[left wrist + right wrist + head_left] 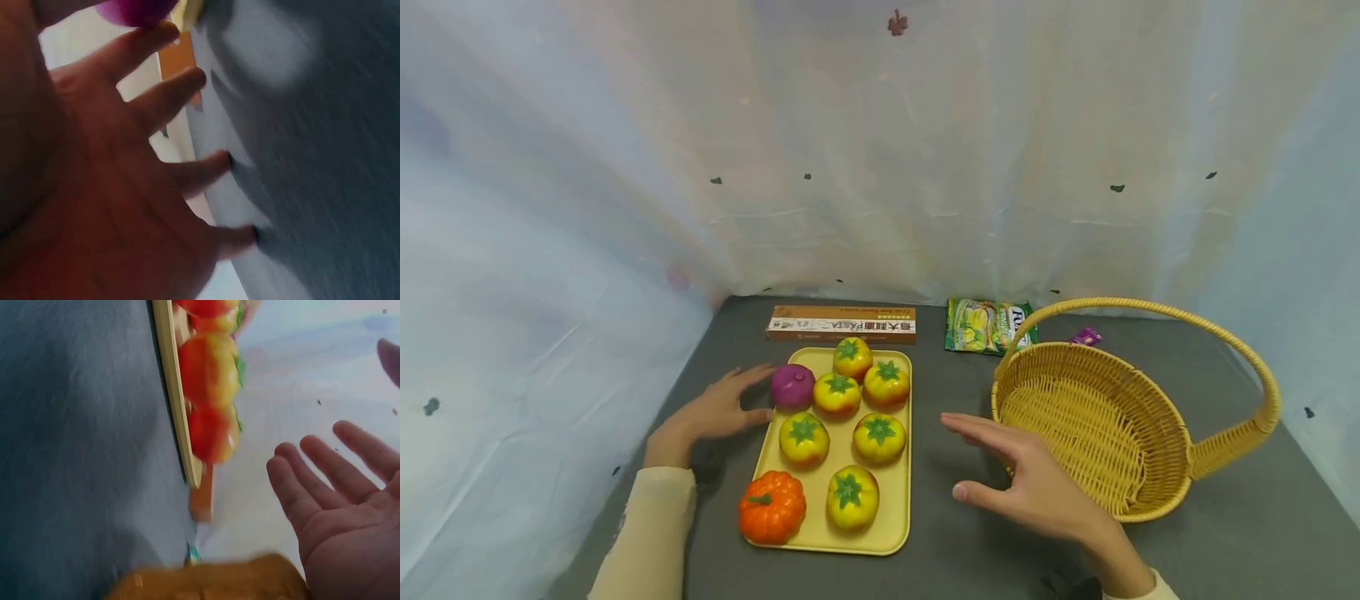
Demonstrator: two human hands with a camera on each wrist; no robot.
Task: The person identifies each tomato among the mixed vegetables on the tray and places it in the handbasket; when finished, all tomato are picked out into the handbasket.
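Observation:
A yellow tray (891, 500) holds several yellow-red toy tomatoes (880, 438) with green tops, and an orange toy pumpkin (772, 507) at its near left corner. At the tray's upper left edge lies a round purple toy vegetable (792, 387). My left hand (722, 406) is beside it with fingers spread; in the left wrist view one fingertip appears at the purple thing (136, 9), contact unclear. My right hand (1026, 475) hovers between tray and wicker basket (1150, 492), fingers extended, holding nothing.
Behind the tray lies a long pasta box (842, 324). A green snack packet (988, 326) is right of it, and a small purple wrapper (1086, 337) sits behind the basket. The basket's tall handle (1232, 337) arches up at right. Pale curtains (880, 150) enclose the table.

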